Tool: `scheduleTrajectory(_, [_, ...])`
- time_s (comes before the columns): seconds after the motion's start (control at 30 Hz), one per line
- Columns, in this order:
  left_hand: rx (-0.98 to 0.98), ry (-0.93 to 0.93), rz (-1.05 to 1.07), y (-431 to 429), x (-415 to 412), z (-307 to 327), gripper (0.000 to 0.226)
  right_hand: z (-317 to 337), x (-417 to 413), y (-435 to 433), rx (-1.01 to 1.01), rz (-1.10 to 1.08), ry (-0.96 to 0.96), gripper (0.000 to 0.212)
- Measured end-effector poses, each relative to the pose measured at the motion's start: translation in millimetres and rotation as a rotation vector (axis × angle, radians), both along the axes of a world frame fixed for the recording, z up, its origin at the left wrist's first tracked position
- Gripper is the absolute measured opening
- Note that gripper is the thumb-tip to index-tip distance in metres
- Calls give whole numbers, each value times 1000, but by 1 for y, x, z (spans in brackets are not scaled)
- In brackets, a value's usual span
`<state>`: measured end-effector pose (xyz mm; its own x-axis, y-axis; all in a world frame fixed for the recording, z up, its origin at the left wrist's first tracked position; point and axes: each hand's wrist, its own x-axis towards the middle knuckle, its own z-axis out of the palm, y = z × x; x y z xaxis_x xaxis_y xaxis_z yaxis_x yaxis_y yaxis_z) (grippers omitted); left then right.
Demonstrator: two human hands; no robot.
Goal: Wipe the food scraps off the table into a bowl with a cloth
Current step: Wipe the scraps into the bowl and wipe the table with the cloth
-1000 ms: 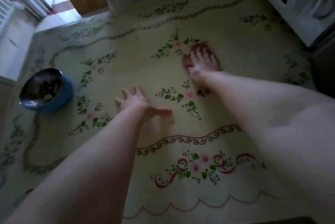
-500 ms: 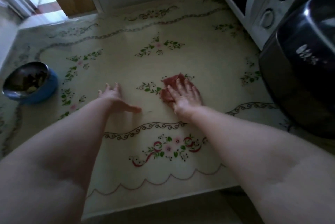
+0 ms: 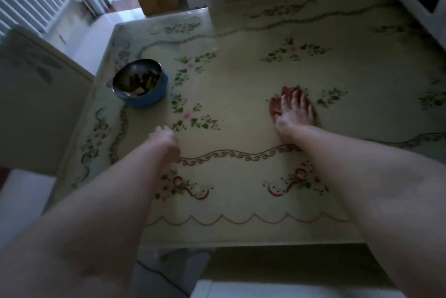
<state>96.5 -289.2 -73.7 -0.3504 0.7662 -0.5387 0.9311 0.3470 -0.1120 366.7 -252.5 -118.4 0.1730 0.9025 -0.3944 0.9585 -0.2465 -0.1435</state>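
Cream floral-print table [image 3: 241, 80]. A blue bowl [image 3: 149, 98] with a steel inside sits near its left edge, dark scraps in it, well apart from both hands. Right hand [image 3: 296, 114] lies flat, fingers [image 3: 295, 99] straight and close together, pressing a red cloth [image 3: 276, 105] mid-table. Left hand [image 3: 164, 139] is nearer the bowl, fingers tucked under; can't tell if it holds anything.

Risks: the long sweep to the bowl may scatter scraps or push them off the left edge. The bowl could slide if bumped. Dim light may hide crumbs.

No readable writing or brands.
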Motion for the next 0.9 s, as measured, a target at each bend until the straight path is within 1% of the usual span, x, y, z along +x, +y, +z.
scheduleTrajectory(0.1, [28, 61, -9, 3, -38, -1, 53, -1, -52, 12, 0, 70, 12, 63])
scheduleTrajectory(0.23, [5, 51, -37, 2, -75, -5, 32, -2, -119, 14, 9, 179, 63, 65])
scheduleTrajectory(0.33, [-6, 34, -91, 1, -85, -2, 30, -2, -177, -4, 8, 320, 106, 67])
scheduleTrajectory(0.4, [-12, -1, -84, 3, -86, 2, 31, 0, -208, -21, -4, 419, 118, 72])
scheduleTrajectory(0.43, [-13, -19, -78, 4, -86, 5, 32, 3, -217, -27, -24, 446, 163, 71])
scheduleTrajectory(0.47, [-8, -32, -72, 5, -85, 9, 31, 8, -220, -30, -71, 422, 301, 65])
scheduleTrajectory(0.5, [-1, -40, -63, 6, -85, 12, 30, 14, -218, -28, -136, 316, 549, 55])
scheduleTrajectory(0.57, [12, -58, -46, 4, -80, 16, 27, 36, -196, -24, -301, -33, 1171, 38])
scheduleTrajectory(0.6, [17, -77, -35, 4, -76, 18, 26, 44, -181, -20, -326, -189, 1376, 35])
scheduleTrajectory(0.63, [23, -99, -24, 3, -71, 18, 24, 49, -165, -17, -305, -298, 1456, 33])
scheduleTrajectory(0.67, [33, -117, -11, 3, -65, 19, 23, 50, -148, -15, -261, -353, 1425, 33])
scheduleTrajectory(0.7, [54, -127, -3, 4, -57, 18, 25, 51, -132, -14, -193, -371, 1318, 34])
scheduleTrajectory(0.77, [155, -131, 2, 6, -41, 15, 36, 45, -101, -13, -34, -399, 1029, 42])
scheduleTrajectory(0.83, [289, -186, -19, 6, -23, 10, 50, 38, -72, -15, 89, -451, 761, 51])
scheduleTrajectory(0.9, [431, -281, -71, 5, -1, 8, 51, 37, -50, -21, 163, -437, 545, 47])
